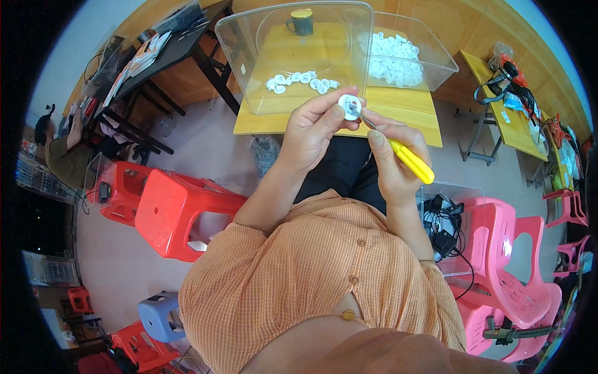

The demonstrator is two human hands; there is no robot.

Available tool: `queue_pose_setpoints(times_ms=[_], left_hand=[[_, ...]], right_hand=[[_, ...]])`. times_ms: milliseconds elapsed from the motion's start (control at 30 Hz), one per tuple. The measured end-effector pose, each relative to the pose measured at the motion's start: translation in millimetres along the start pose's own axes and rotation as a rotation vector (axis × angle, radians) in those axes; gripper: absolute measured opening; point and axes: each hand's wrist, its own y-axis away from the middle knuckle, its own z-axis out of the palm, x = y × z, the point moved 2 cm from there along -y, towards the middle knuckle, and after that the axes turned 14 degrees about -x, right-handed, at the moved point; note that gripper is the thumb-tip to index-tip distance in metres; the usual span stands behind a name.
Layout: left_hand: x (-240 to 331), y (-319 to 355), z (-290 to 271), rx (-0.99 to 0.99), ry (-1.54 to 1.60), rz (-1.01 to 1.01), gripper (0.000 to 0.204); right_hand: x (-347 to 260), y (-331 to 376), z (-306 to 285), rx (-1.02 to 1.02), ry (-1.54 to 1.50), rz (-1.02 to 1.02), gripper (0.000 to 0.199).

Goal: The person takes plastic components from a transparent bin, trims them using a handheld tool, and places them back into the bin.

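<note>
Over the near edge of the yellow table, my left hand (314, 129) pinches a small round white plastic part (349, 107) between thumb and fingers. A grey, hollow-looking middle shows in the part's face. My right hand (398, 146) is closed on a slim tool with a yellow handle (412, 162) and a thin metal shaft. The shaft points at the white part and its tip meets or nearly meets the middle; the exact contact is too small to make out. Beyond my hands, several similar white parts (293, 78) lie seen through a clear plastic panel.
A clear bin (436, 62) holding a heap of white parts stands at the table's (398, 118) back right. A dark mug (301, 23) is behind the panel. Red stools (165, 215) stand left, pink chairs (504, 268) right, near a bin of black cables (443, 227). Another person (65, 153) sits far left.
</note>
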Motion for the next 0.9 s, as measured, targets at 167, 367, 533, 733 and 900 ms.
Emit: queue_pose_setpoints(times_ms=[167, 367, 533, 733, 900], left_hand=[[-2.7, -0.5, 0.1, 0.033, -0.024, -0.003, 0.039], [-2.1, -0.6, 2.0, 0.062, -0.024, -0.006, 0.038], [-2.9, 0.2, 0.9, 0.061, -0.012, -0.004, 0.038], [-0.8, 0.0, 1.6, 0.048, 0.071, -0.048, 0.037], [0.1, 0.8, 3.2, 0.066, 0.017, -0.045, 0.036]], right_hand=[[2.5, 0.3, 0.7, 0.006, 0.02, 0.006, 0.013], [0.9, 2.2, 5.2, 0.024, 0.048, 0.001, 0.012], [3.8, 2.3, 5.3, 0.047, 0.01, -0.021, 0.012], [1.8, 1.7, -1.1, 0.027, -0.073, 0.039, 0.011], [0.2, -0.2, 0.4, 0.001, 0.006, 0.018, 0.013]])
